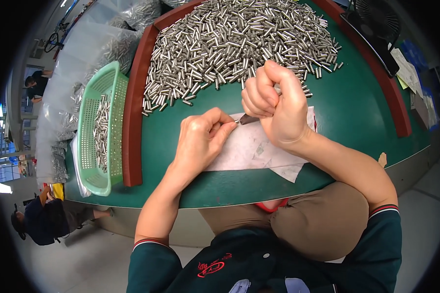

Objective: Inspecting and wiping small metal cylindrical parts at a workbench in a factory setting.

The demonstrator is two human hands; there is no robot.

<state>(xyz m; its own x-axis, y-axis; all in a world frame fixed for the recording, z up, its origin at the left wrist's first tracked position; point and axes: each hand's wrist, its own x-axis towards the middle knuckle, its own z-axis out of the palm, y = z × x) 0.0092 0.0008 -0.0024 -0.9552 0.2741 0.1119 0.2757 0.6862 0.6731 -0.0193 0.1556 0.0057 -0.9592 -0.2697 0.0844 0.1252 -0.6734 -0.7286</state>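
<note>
My left hand [200, 139] is closed, with thumb and forefinger pinching a small silver metal pin [237, 121]. Close to its right, my right hand [278, 105] is curled into a fist around a dark tool with a flat tip [249, 119]. The tip meets or nearly meets the pin; the tool's kind is hidden by the fingers. Beneath both hands lies a stained whitish cloth [252, 149] on the green tabletop [352, 117]. Beyond them a large heap of similar metal pins [239, 44] spreads over the table.
A green plastic basket [87, 132] with some pins stands left of a red-brown wooden rail [134, 122]. Another rail [384, 73] bounds the right side. Clear bags of pins [115, 51] line the far left. A black fan [376, 19] stands at back right. Two other people are at left.
</note>
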